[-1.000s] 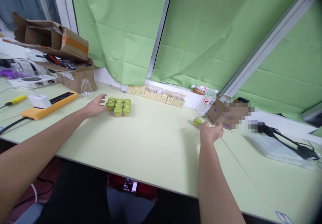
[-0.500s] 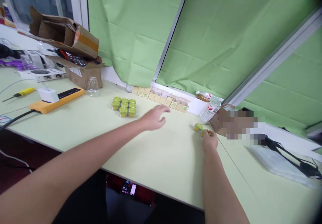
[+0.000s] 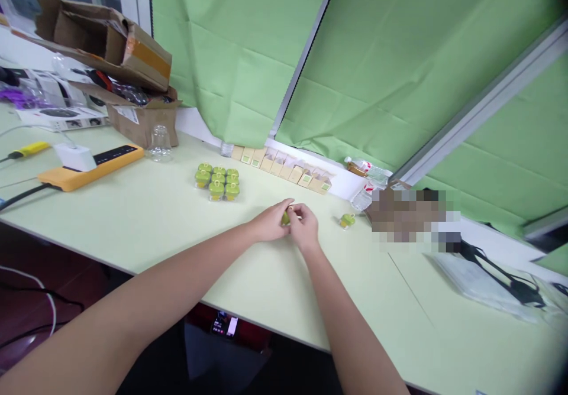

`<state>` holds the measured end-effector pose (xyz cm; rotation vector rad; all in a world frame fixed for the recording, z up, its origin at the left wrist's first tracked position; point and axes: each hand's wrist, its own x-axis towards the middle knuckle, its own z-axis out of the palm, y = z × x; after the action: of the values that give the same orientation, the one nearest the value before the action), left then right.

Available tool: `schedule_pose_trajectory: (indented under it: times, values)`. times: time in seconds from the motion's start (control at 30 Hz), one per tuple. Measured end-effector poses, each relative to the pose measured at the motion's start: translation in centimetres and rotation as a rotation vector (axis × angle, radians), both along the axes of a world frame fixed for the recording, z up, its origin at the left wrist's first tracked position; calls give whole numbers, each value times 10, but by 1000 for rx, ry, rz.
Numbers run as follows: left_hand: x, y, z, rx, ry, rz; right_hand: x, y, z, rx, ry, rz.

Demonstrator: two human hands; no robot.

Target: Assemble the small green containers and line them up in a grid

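Note:
My left hand [image 3: 270, 222] and my right hand [image 3: 305, 224] meet over the middle of the table, both closed around one small green-lidded container [image 3: 286, 217]. Fingers cover most of it; a bit of green shows between them. To the right stands a single container [image 3: 347, 221] of the same kind, with a green lid and something yellow inside its clear base. Left of my hands, several matching containers [image 3: 218, 182] stand packed together in a block.
Small cardboard boxes [image 3: 279, 165] line the wall. An orange power strip [image 3: 93, 169], a clear plastic cup [image 3: 160, 143] and stacked cartons [image 3: 142, 124] are at left. At right lie plastic packaging [image 3: 364, 197] and a flat clear bag [image 3: 474, 285] with a black strap.
My right hand has brought one green-lidded container from the right to the middle. My left hand, open before, has closed on it too. One container stays at the right.

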<state>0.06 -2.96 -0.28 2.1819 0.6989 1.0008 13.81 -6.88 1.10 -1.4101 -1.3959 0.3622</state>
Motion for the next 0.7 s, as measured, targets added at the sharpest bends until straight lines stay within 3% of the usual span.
schedule_pose_trajectory:
  times: [0.13, 0.27, 0.4, 0.6, 0.7]
  values:
    - [-2, 5, -4, -44, 59, 21, -13, -3, -6, -25, 96, 6]
    - [-2, 12, -8, -47, 65, 81, 9, -1, -1, -9, 491, -65]
    - [-5, 26, -14, -9, 102, 180, 26, 2, 2, -183, 783, -41]
    - [-13, 27, -11, 166, 164, 253, 29, -2, 1, -381, 793, 196]
    - [-14, 13, 2, 336, 99, 170, 26, -6, 2, -393, 791, 251]
